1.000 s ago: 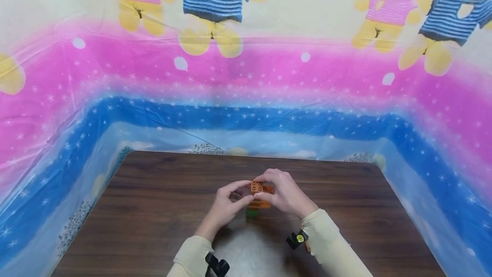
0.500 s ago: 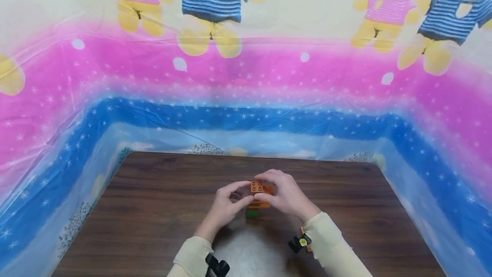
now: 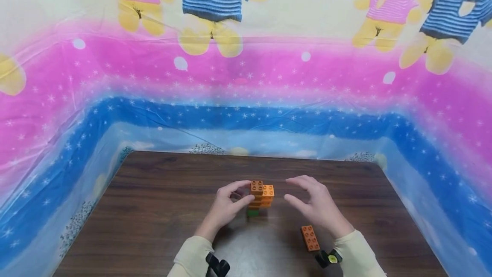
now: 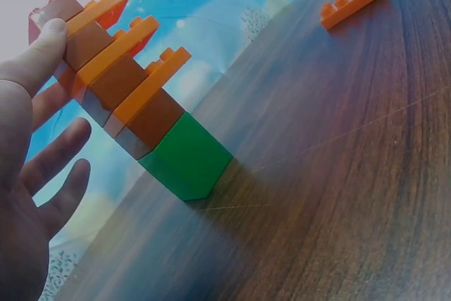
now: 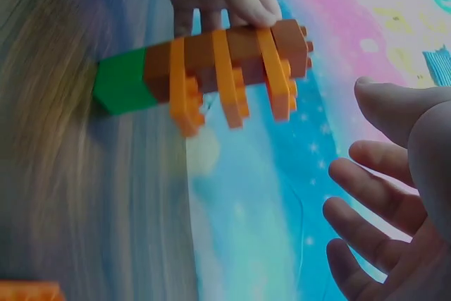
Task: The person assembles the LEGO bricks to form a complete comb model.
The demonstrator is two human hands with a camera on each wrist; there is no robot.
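A tower of toy building bricks stands upright on the table, a green brick at its foot. Above that, brown bricks alternate with three thin orange ones that stick out towards the right hand. A brown brick with bare studs tops the stack. My left hand pinches the tower near its top from the left, thumb in front and fingers behind. Just right of the tower, my right hand hangs in the air, fingers spread and holding nothing.
A loose orange brick lies on the brown wooden table, below the right hand and near the right wrist camera. A printed cloth with bears surrounds the table's back and sides.
The right hand has let go of the tower's upper part and moved to the right, uncovering the orange studs and the loose orange brick. The left hand keeps its place.
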